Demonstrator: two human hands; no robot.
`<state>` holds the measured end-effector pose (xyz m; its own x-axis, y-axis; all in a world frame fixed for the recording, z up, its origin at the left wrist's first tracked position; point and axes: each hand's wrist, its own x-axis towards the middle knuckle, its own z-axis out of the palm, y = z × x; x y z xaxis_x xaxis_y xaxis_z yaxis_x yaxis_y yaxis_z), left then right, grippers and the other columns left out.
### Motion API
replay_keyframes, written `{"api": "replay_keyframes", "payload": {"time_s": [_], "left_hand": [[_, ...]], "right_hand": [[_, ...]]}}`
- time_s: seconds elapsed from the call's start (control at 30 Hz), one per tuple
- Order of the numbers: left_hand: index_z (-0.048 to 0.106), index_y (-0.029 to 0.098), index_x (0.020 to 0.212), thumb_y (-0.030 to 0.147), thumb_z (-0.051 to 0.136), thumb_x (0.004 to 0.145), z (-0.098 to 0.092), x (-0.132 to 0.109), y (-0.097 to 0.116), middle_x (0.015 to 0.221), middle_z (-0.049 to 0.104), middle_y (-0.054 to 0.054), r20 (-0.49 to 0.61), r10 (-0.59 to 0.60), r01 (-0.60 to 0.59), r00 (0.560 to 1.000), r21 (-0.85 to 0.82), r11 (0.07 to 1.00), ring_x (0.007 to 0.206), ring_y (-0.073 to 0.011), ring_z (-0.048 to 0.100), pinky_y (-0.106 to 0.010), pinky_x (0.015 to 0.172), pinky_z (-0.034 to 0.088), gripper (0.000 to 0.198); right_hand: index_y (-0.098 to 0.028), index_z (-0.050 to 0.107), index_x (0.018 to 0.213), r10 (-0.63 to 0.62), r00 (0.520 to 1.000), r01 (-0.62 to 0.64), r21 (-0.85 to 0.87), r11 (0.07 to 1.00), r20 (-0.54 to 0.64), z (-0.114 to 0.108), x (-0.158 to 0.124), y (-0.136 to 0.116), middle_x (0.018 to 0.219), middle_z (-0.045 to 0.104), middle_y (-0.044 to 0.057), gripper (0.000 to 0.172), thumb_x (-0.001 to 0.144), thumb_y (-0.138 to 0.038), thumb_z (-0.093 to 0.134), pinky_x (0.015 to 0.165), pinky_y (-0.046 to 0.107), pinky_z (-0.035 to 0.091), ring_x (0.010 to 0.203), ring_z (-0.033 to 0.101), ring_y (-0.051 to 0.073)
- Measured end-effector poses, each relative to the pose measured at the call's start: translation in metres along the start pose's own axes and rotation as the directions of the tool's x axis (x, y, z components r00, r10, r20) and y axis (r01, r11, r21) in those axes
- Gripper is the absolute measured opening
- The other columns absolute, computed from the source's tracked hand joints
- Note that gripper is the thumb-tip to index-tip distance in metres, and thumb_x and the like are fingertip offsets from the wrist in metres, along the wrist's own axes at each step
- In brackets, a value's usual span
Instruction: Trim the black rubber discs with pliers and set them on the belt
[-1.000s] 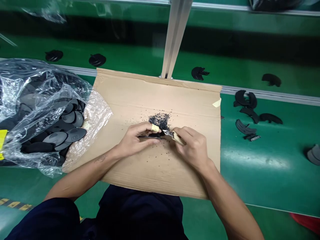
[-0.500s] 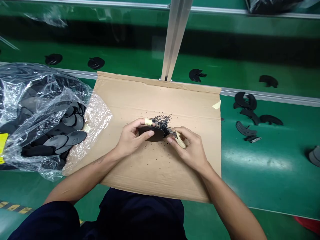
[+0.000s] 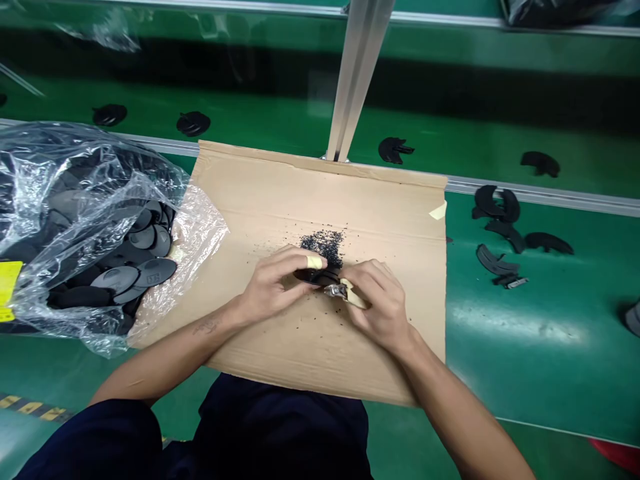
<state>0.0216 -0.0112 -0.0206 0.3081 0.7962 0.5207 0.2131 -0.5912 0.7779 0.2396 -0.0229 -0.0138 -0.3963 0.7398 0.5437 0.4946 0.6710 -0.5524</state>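
Observation:
My left hand (image 3: 274, 285) is closed round a flat black plastic disc (image 3: 314, 275), held edge-on over a sheet of cardboard (image 3: 325, 347). A yellow wrap covers its forefinger tip. My right hand (image 3: 379, 303) grips a small knife (image 3: 339, 291) with a tape-wrapped handle, its metal blade touching the disc's rim. A heap of black shavings (image 3: 325, 243) lies on the cardboard just beyond both hands.
A clear plastic bag (image 3: 75, 227) full of black discs lies at the left. Trimmed black offcuts (image 3: 500, 230) are scattered on the green table at the right. More black parts (image 3: 194, 123) sit on the green belt behind, past a metal upright (image 3: 357, 73).
The disc showed its broad face half a second ago; my left hand has turned it back edge-on. The knife has shifted slightly down along its rim.

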Motion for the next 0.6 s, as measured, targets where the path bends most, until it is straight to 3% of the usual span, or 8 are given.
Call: {"api": "replay_keyframes", "payload": {"time_s": [0.1,0.3,0.4,0.47,0.6], "left_hand": [[0.074,0.018,0.106,0.016,0.073,0.092,-0.0008,-0.0001,-0.0028,0.101,0.077,-0.008,-0.013,0.071,-0.07,0.997,0.07,0.995,0.093,-0.0167,0.072,-0.032,0.081,0.061,0.014],[0.072,0.016,0.098,0.015,0.073,0.091,-0.0033,0.0012,-0.0008,0.096,0.077,-0.007,-0.044,0.04,-0.039,0.998,0.018,0.999,0.091,-0.0165,0.074,-0.03,0.08,0.063,0.007],[0.072,0.017,0.108,0.011,0.069,0.092,-0.0036,0.0001,-0.0033,0.101,0.076,-0.008,-0.01,0.084,-0.082,0.996,0.111,0.99,0.095,-0.0164,0.072,-0.03,0.081,0.062,0.018],[0.072,0.018,0.116,0.007,0.064,0.093,-0.0035,-0.0011,-0.0062,0.106,0.075,-0.008,0.036,0.091,-0.096,0.995,0.158,0.983,0.097,-0.016,0.071,-0.031,0.083,0.062,0.026],[0.073,0.018,0.117,0.007,0.064,0.094,-0.004,-0.0008,-0.0088,0.107,0.075,-0.008,0.042,0.036,-0.038,0.998,0.058,0.998,0.1,-0.0158,0.071,-0.031,0.086,0.062,0.027]], "right_hand": [[-0.022,0.065,0.104,-0.034,0.999,0.033,-0.062,0.998,-0.013,0.0002,-0.0006,0.0006,0.086,0.069,0.007,0.016,0.095,-0.012,0.056,0.063,0.035,0.043,0.073,0.058,0.019],[-0.022,0.063,0.105,0.018,0.998,-0.018,0.006,1.0,-0.056,-0.0034,0.0019,0.0037,0.087,0.069,0.007,0.015,0.093,-0.012,0.06,0.066,0.036,0.047,0.076,0.06,0.02],[-0.022,0.065,0.102,-0.086,0.995,0.086,-0.002,0.996,-0.046,-0.0033,0.0005,0.0006,0.083,0.069,0.005,0.016,0.093,-0.01,0.058,0.063,0.035,0.044,0.073,0.06,0.019],[-0.022,0.064,0.103,-0.11,0.993,0.112,0.081,0.99,-0.036,-0.003,-0.0004,-0.0026,0.083,0.069,0.004,0.017,0.092,-0.01,0.06,0.064,0.034,0.044,0.072,0.06,0.018],[-0.023,0.063,0.106,0.062,0.996,-0.044,0.246,0.968,-0.063,-0.0068,0.0019,-0.0021,0.091,0.07,0.004,0.021,0.09,-0.009,0.064,0.067,0.032,0.049,0.076,0.063,0.017]]}}
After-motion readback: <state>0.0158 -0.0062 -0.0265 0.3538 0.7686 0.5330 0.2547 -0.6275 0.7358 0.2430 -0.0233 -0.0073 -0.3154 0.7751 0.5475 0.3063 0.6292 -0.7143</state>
